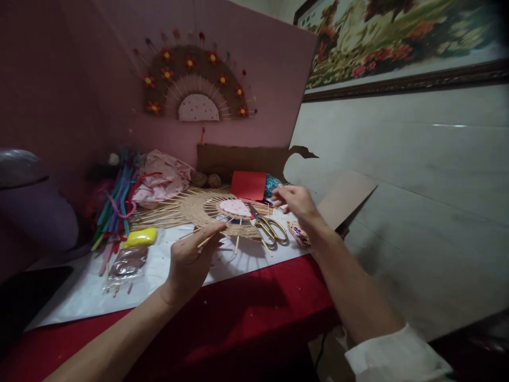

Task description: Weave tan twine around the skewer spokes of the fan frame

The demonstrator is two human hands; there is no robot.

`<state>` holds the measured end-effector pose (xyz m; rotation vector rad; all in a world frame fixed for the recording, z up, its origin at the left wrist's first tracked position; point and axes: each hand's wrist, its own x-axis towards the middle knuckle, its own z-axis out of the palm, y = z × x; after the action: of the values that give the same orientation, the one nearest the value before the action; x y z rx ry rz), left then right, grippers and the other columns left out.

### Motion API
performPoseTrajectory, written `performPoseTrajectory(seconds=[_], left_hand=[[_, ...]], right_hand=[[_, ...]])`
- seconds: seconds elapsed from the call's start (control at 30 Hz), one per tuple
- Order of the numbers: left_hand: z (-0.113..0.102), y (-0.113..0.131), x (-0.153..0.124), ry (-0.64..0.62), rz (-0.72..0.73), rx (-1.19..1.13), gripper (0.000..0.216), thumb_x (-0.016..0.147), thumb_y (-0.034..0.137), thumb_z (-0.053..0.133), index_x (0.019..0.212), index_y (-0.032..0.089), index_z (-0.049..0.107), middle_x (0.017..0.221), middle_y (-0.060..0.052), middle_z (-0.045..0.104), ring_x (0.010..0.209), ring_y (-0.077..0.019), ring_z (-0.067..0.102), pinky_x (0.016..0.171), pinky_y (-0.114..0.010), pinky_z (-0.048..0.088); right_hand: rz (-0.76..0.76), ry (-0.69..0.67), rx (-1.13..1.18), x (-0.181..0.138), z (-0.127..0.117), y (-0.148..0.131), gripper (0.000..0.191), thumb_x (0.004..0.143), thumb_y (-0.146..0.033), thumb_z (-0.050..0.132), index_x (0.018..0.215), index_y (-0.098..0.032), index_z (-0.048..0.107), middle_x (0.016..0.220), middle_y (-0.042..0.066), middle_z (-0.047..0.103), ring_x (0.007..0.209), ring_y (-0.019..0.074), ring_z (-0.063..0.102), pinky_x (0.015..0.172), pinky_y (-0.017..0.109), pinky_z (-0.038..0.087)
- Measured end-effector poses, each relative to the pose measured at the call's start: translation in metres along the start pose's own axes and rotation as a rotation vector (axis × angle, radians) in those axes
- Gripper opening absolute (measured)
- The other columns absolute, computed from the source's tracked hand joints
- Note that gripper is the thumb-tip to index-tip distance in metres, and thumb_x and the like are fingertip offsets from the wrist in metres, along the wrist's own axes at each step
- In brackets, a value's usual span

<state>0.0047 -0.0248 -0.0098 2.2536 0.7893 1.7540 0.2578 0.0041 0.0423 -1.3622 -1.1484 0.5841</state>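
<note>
My left hand pinches the near edge of a half-round craft piece made of thin wooden sticks with tan twine woven through them. A pink dotted half-disc sits at its middle. Gold-handled scissors lie at its right side, blades pointing toward the half-disc. My right hand is raised just right of the piece, near a red square sheet and a teal bundle. Its fingers are loosely bent and apart, with nothing visible in them.
Left on the white sheet lie pipe cleaners, pink dotted cloth, a yellow clay pack and a brown one. Walnuts sit behind. A finished fan decoration hangs on the pink board. Cardboard leans right.
</note>
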Motion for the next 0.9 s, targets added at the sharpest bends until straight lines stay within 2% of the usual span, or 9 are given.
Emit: performPoseTrajectory(seconds=[0.07,0.1,0.17,0.27,0.33,0.43,0.6,0.7,0.9], left_hand=[[0.000,0.000,0.000,-0.009,0.041,0.024,0.021,0.081,0.016,0.056,0.099,0.020,0.067,0.093,-0.004,0.072,0.071,-0.0144,0.069,0.067,-0.024,0.058],[0.000,0.000,0.000,-0.012,0.052,0.035,0.021,0.081,0.016,0.056,0.099,0.020,0.067,0.093,-0.004,0.072,0.073,-0.0150,0.069,0.068,-0.024,0.058],[0.000,0.000,0.001,-0.013,0.063,0.048,0.021,0.081,0.016,0.056,0.099,0.020,0.067,0.093,-0.004,0.072,0.075,-0.0158,0.069,0.068,-0.024,0.057],[0.000,0.000,0.002,-0.004,0.088,0.048,0.023,0.081,0.014,0.056,0.099,0.020,0.067,0.093,-0.004,0.072,0.077,-0.0161,0.069,0.068,-0.024,0.057],[0.000,0.000,0.002,0.003,0.114,0.043,0.022,0.080,0.014,0.056,0.099,0.020,0.067,0.093,-0.004,0.072,0.078,-0.0162,0.069,0.070,-0.024,0.057],[0.001,0.001,0.002,0.003,0.137,0.052,0.022,0.080,0.015,0.058,0.098,0.022,0.068,0.092,-0.003,0.072,0.079,-0.0162,0.069,0.071,-0.025,0.058],[0.001,0.002,0.001,-0.015,0.147,0.079,0.025,0.080,0.014,0.056,0.101,0.022,0.067,0.092,-0.003,0.072,0.076,-0.0156,0.069,0.071,-0.026,0.058],[0.001,0.002,0.002,-0.010,0.140,0.087,0.024,0.081,0.015,0.056,0.101,0.023,0.067,0.092,-0.003,0.072,0.074,-0.0155,0.069,0.071,-0.026,0.058],[0.001,0.002,0.002,-0.012,0.180,0.100,0.025,0.080,0.012,0.056,0.100,0.021,0.067,0.091,-0.003,0.072,0.076,-0.0156,0.069,0.070,-0.025,0.058]], right_hand=[[-0.066,0.016,-0.195,0.001,-0.036,-0.006,0.011,0.073,-0.023,0.059,0.072,-0.015,0.066,0.067,0.004,0.066,0.056,0.0114,0.056,0.045,0.020,0.039],[-0.068,-0.033,-0.328,0.000,-0.053,-0.006,0.009,0.068,-0.016,0.059,0.072,-0.015,0.067,0.068,0.003,0.066,0.061,0.0129,0.057,0.051,0.021,0.042],[-0.018,-0.189,-0.569,-0.003,-0.086,0.004,0.018,0.060,-0.008,0.059,0.073,-0.016,0.068,0.075,0.003,0.067,0.075,0.0171,0.059,0.066,0.026,0.045],[0.089,-0.436,-0.811,-0.012,-0.121,0.029,0.031,0.057,-0.017,0.066,0.088,-0.014,0.067,0.091,0.007,0.067,0.089,0.0253,0.058,0.077,0.033,0.045],[0.080,-0.515,-0.864,-0.017,-0.133,0.044,0.048,0.058,-0.026,0.068,0.104,-0.013,0.062,0.108,0.011,0.061,0.100,0.0278,0.055,0.085,0.036,0.042],[-0.006,-0.609,-0.936,-0.018,-0.135,0.058,0.060,0.057,-0.026,0.069,0.113,-0.014,0.055,0.119,0.012,0.054,0.108,0.0272,0.049,0.092,0.036,0.038],[-0.160,-0.699,-1.103,-0.008,-0.121,0.064,0.045,0.057,-0.018,0.064,0.100,-0.016,0.057,0.106,0.010,0.055,0.098,0.0252,0.050,0.083,0.032,0.040],[-0.147,-0.716,-1.104,-0.003,-0.117,0.066,0.037,0.057,-0.015,0.060,0.095,-0.017,0.057,0.100,0.008,0.056,0.088,0.0212,0.052,0.076,0.028,0.041],[-0.077,-0.740,-1.033,0.002,-0.116,0.058,0.042,0.053,-0.014,0.057,0.095,-0.016,0.053,0.093,0.005,0.057,0.077,0.0179,0.051,0.067,0.026,0.040]])
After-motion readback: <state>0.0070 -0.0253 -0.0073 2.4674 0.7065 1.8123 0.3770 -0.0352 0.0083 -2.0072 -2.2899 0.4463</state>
